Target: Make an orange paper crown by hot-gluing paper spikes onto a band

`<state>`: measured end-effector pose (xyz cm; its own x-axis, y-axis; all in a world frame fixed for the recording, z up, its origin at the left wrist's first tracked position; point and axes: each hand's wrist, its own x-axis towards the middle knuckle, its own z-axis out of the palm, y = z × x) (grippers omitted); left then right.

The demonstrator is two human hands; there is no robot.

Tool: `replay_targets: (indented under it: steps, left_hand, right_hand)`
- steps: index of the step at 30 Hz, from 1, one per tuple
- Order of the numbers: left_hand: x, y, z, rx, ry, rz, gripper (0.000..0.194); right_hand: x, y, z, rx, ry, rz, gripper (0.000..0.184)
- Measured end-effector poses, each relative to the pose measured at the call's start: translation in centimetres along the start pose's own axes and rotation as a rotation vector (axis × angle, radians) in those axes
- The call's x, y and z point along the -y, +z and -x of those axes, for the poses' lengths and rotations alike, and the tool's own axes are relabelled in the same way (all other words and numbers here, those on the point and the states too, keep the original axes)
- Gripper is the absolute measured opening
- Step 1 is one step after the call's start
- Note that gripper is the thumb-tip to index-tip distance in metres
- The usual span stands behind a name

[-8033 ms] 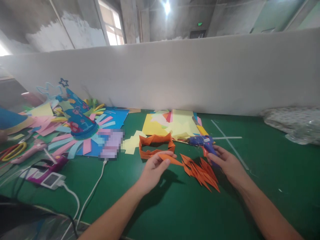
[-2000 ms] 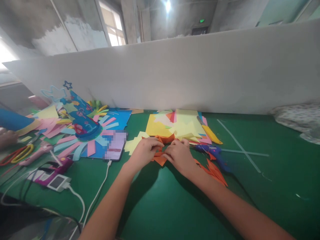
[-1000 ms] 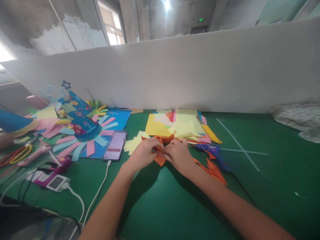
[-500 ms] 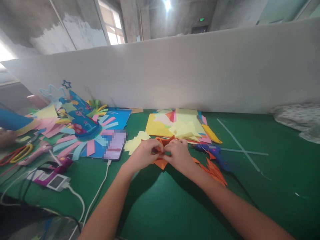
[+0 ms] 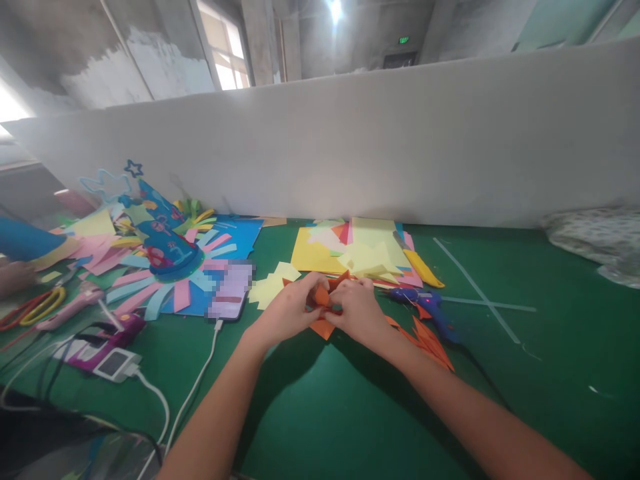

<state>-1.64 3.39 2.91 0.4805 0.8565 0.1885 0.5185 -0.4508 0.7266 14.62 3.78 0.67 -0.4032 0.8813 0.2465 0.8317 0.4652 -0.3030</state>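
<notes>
Both my hands meet over a folded orange paper piece (image 5: 323, 328) with pointed corners, just above the green table (image 5: 320, 413). My left hand (image 5: 295, 307) curls around its left side, thumb and fingers closed on the paper. From the right, my right hand (image 5: 357, 303) pinches the same paper, its fingertips close to the left ones. Much of the paper's middle is hidden by my fingers. Close to my right forearm lie orange paper scraps (image 5: 427, 347) and a blue glue gun (image 5: 433, 308).
Behind my hands is a stack of coloured paper (image 5: 313, 247) with a yellow utility knife (image 5: 423, 267). To the left are a phone (image 5: 233, 293), a decorated blue cone hat (image 5: 167, 233), a purple glue gun (image 5: 110, 343), and another person's hand (image 5: 17, 277). A white partition (image 5: 350, 147) stands behind.
My left fingers have lifted and opened a little around the orange paper, showing more of its middle. My right hand has shifted only slightly.
</notes>
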Motion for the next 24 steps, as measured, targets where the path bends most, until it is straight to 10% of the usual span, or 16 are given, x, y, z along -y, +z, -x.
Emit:
replay_targets:
  steps: [5,10,15,24]
  left_hand:
    - [-0.3,-0.6,0.2,-0.022,0.039,0.005,0.063]
    - [-1.0,-0.8,1.8,-0.374,-0.066,0.119,0.024]
    - [-0.4,2.5,3.9,-0.013,-0.544,0.774,0.023]
    - [1.1,7.2,0.3,-0.379,-0.507,1.513,0.018]
  right_hand:
    - [-0.3,-0.1,0.0,-0.02,0.006,0.034,0.018]
    - [-0.9,-1.0,-0.2,-0.088,0.044,0.026,0.021]
    - [-1.2,-2.2,-0.8,-0.18,0.075,-0.013,0.022]
    - [-1.5,-2.5,-2.0,-0.168,0.085,-0.076,0.019]
